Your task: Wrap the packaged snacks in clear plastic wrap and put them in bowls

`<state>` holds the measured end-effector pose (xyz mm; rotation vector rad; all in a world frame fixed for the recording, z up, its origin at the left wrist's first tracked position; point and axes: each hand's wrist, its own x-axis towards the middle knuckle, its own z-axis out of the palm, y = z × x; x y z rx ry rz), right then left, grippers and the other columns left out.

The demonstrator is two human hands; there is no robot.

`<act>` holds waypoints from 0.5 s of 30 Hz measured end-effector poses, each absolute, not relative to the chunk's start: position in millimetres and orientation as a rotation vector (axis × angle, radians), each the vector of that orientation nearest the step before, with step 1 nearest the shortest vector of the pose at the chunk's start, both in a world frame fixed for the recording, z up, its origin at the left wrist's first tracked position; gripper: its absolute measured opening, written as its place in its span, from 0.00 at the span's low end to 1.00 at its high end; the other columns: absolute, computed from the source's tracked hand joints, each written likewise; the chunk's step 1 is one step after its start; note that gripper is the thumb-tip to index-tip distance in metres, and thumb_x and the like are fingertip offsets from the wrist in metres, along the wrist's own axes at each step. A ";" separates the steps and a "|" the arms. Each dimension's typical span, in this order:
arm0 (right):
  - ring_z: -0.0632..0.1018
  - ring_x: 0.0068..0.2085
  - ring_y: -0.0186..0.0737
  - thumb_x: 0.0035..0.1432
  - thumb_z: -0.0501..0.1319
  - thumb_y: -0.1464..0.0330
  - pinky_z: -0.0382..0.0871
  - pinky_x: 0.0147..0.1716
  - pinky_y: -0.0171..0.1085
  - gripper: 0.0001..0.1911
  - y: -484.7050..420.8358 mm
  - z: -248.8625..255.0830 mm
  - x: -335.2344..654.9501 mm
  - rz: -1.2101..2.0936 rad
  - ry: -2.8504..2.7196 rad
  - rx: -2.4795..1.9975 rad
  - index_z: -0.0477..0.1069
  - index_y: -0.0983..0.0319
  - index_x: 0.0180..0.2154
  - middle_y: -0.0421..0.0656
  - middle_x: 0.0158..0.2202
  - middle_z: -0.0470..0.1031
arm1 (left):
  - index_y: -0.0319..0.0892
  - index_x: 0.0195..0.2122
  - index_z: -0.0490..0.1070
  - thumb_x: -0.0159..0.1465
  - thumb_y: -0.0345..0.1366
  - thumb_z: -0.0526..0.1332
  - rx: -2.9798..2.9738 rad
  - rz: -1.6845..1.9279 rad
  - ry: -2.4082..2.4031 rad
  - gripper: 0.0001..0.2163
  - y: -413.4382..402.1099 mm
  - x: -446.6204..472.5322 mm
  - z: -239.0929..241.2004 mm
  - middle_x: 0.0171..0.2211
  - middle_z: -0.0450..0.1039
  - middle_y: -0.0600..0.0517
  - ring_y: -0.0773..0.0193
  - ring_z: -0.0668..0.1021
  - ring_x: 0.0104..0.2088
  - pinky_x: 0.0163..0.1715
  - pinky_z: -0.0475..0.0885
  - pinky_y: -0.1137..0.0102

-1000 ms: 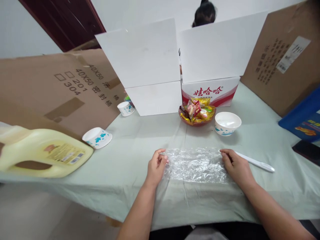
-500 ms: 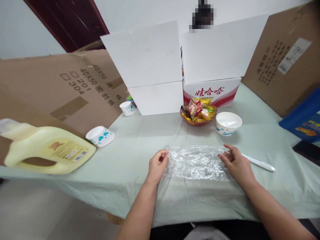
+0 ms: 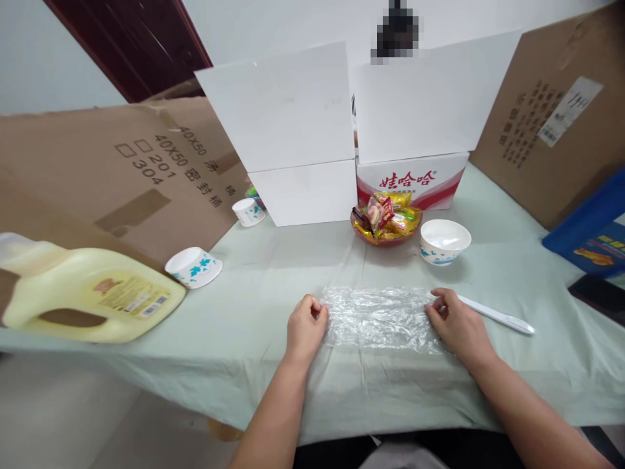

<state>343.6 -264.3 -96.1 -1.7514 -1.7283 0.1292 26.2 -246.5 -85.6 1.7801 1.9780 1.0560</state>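
A crinkled clear plastic bag (image 3: 378,319) is stretched sideways between my hands, low over the green tablecloth. My left hand (image 3: 306,326) is closed, pinching the bag's left edge between thumb and fingers. At the right edge, my right hand (image 3: 456,322) pinches the plastic with thumb and forefinger. Just past the right fingers lies a white plastic stick-like utensil (image 3: 502,316), its near end hidden by that hand. Beyond the bag stand a bowl of wrapped snacks (image 3: 385,221) and a white paper bowl (image 3: 444,241) with blue leaves.
Two paper bowls, one nearer (image 3: 194,267) and one farther (image 3: 249,212), lie tipped at left. A yellow jug (image 3: 97,293) lies beside them. White box panels (image 3: 303,130) and brown cardboard (image 3: 541,124) wall the back. A phone (image 3: 598,296) and blue container (image 3: 596,228) are at right.
The bag is drawn a little tighter and flatter between my hands. My right fingers have closed in on its edge, and my left fingers have curled further. The view has shifted slightly.
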 end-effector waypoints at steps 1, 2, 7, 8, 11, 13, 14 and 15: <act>0.77 0.29 0.42 0.59 0.53 0.59 0.68 0.30 0.39 0.15 -264.4 -96.5 343.9 0.120 -1.732 -1.736 0.68 0.59 0.44 0.43 0.31 0.77 | 0.45 0.25 0.60 0.59 0.40 0.57 1.816 1.052 1.965 0.09 -246.3 25.9 -86.0 0.23 0.66 0.57 0.65 0.71 0.26 0.31 0.66 0.71; 0.78 0.29 0.42 0.59 0.53 0.60 0.69 0.31 0.39 0.14 -264.4 -96.7 344.2 0.114 -1.744 -1.719 0.68 0.59 0.42 0.44 0.32 0.78 | 0.45 0.24 0.61 0.59 0.39 0.57 1.848 1.048 1.948 0.08 -245.9 25.5 -86.4 0.24 0.66 0.57 0.65 0.72 0.27 0.32 0.67 0.71; 0.80 0.37 0.45 0.62 0.50 0.66 0.73 0.37 0.41 0.12 -264.1 -94.8 345.4 0.090 -1.858 -1.645 0.72 0.58 0.39 0.46 0.39 0.78 | 0.44 0.31 0.72 0.60 0.31 0.56 2.032 1.035 1.814 0.05 -242.4 23.9 -88.7 0.31 0.73 0.52 0.61 0.75 0.35 0.39 0.70 0.67; 0.80 0.39 0.45 0.62 0.50 0.66 0.73 0.39 0.42 0.13 -264.0 -94.4 345.3 0.083 -1.876 -1.633 0.72 0.58 0.40 0.46 0.40 0.79 | 0.44 0.33 0.73 0.61 0.31 0.55 2.059 1.035 1.792 0.07 -241.7 23.7 -89.6 0.32 0.73 0.51 0.60 0.75 0.37 0.40 0.71 0.66; 0.79 0.43 0.46 0.63 0.49 0.68 0.74 0.41 0.43 0.15 -264.1 -93.8 344.4 0.065 -1.897 -1.610 0.74 0.59 0.42 0.47 0.43 0.78 | 0.45 0.38 0.77 0.64 0.31 0.53 2.093 1.024 1.788 0.12 -240.6 23.6 -92.3 0.35 0.74 0.49 0.59 0.76 0.40 0.43 0.72 0.65; 0.79 0.44 0.46 0.63 0.49 0.68 0.74 0.43 0.44 0.16 -264.3 -94.3 343.6 0.048 -1.882 -1.597 0.73 0.59 0.44 0.47 0.44 0.77 | 0.44 0.41 0.77 0.65 0.32 0.52 2.100 1.025 1.815 0.13 -240.6 23.8 -93.4 0.36 0.73 0.48 0.59 0.76 0.39 0.42 0.73 0.65; 0.79 0.45 0.45 0.64 0.49 0.68 0.74 0.43 0.44 0.16 -264.4 -94.6 343.3 0.037 -1.871 -1.589 0.73 0.59 0.46 0.47 0.45 0.77 | 0.44 0.42 0.77 0.65 0.32 0.52 2.106 1.030 1.828 0.14 -240.7 23.9 -93.8 0.36 0.73 0.48 0.59 0.76 0.39 0.42 0.73 0.65; 0.78 0.45 0.45 0.64 0.49 0.68 0.74 0.44 0.43 0.16 -264.3 -95.2 343.1 0.024 -1.863 -1.582 0.73 0.59 0.47 0.47 0.46 0.77 | 0.44 0.43 0.77 0.65 0.32 0.51 2.116 1.035 1.839 0.14 -240.8 24.0 -94.0 0.37 0.73 0.48 0.59 0.76 0.39 0.42 0.73 0.65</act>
